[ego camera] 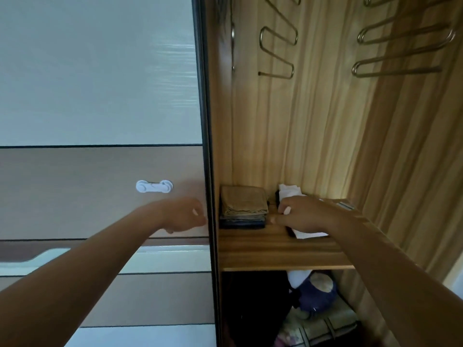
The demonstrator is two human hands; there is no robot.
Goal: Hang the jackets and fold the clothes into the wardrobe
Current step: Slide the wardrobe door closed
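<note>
The sliding wardrobe door of pale grey and brown panels (100, 96) fills the left half of my view. To its right, the open wood-grain wardrobe compartment (313, 121) stands lit from within. Its brown wooden shelf (263, 249) runs across at the height of my hands. In the dark space beneath the shelf sits a dark blue rounded bundle (319, 293), blurred.

Bent metal wire hangers (278, 46) hang high in the compartment.

On the shelf, against the left wall, lies a stack of folded clothes, tan on top and dark below (244, 205). Just right of it is a folded white garment (310, 234), with something dark tucked against it.

My right hand (308, 216) lies over this garment, fingers and thumb curled round it. My left hand (185, 215) is at the door's dark right edge with its fingers curled, though I cannot tell whether it grips the edge.

A small white plastic safety latch (154, 187) is stuck on the brown panel just above that hand.
</note>
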